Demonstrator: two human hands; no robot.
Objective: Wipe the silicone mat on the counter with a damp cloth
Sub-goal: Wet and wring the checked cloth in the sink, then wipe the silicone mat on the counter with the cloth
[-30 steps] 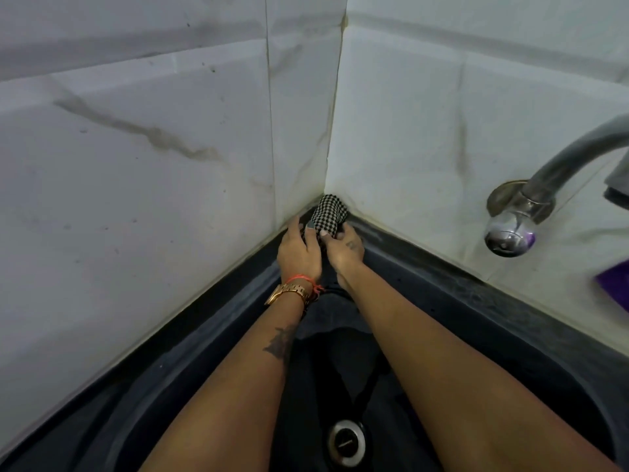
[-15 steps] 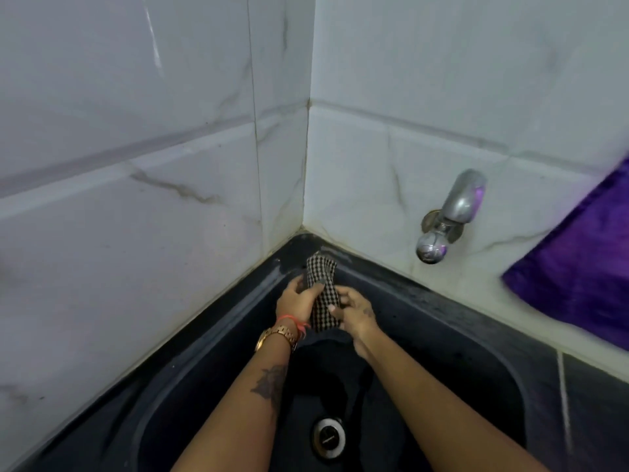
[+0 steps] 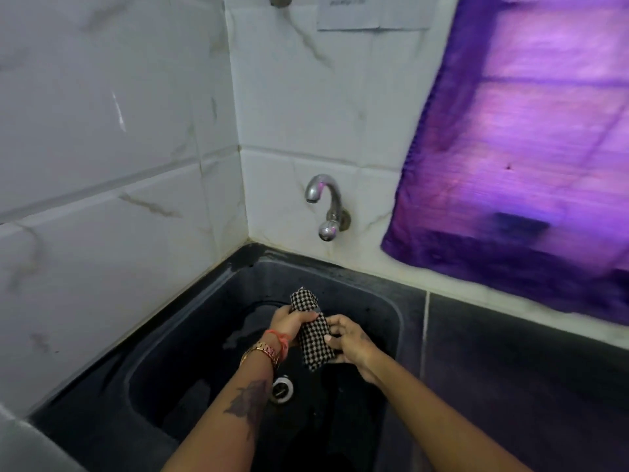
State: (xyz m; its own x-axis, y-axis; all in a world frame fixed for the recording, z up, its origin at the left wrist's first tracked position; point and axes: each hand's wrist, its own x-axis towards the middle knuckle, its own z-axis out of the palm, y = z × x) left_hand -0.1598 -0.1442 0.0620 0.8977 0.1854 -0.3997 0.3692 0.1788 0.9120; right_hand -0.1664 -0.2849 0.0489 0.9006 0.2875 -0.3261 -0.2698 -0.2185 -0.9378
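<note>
A black-and-white checked cloth (image 3: 315, 338), rolled into a thick bundle, is held over the black sink (image 3: 367, 301). My left hand (image 3: 289, 321) grips its upper end, a gold watch and red thread on the wrist. Lower down, my right hand (image 3: 350, 342) is wrapped around the bundle's right side. The silicone mat is not in view.
A chrome tap (image 3: 325, 206) sticks out of the white marble-tiled wall above the sink's back edge. The round drain (image 3: 281, 388) sits in the sink bottom between my forearms. A purple curtain (image 3: 531, 141) hangs at the right, above the dark counter (image 3: 527, 379).
The view has pulled back and up from the sink corner. My hands have brought the cloth from the corner toward the sink's middle, still gripping it.
</note>
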